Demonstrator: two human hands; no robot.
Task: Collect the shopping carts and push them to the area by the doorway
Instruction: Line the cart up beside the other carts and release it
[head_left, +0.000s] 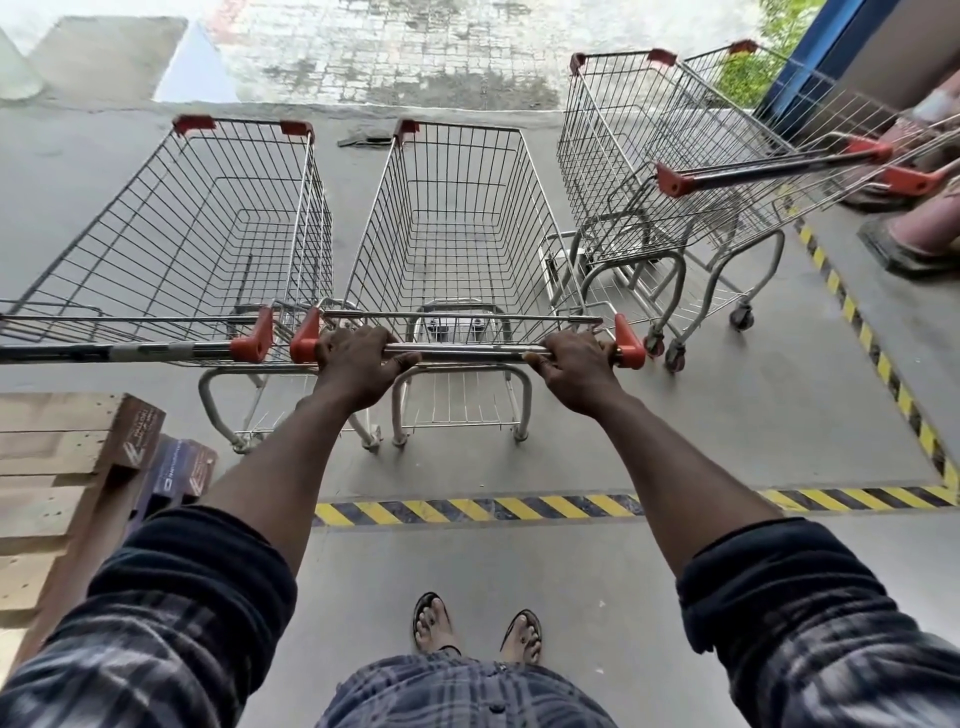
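Gripping the middle cart (457, 223) handle with my left hand (358, 364) and right hand (574, 366), both clenched; left cart (208, 223) just beside; nested carts (670, 171) far right.

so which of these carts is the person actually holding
The middle cart. Both the left hand and the right hand grip its handle bar. The cart to its left and the nested carts on the right go untouched.
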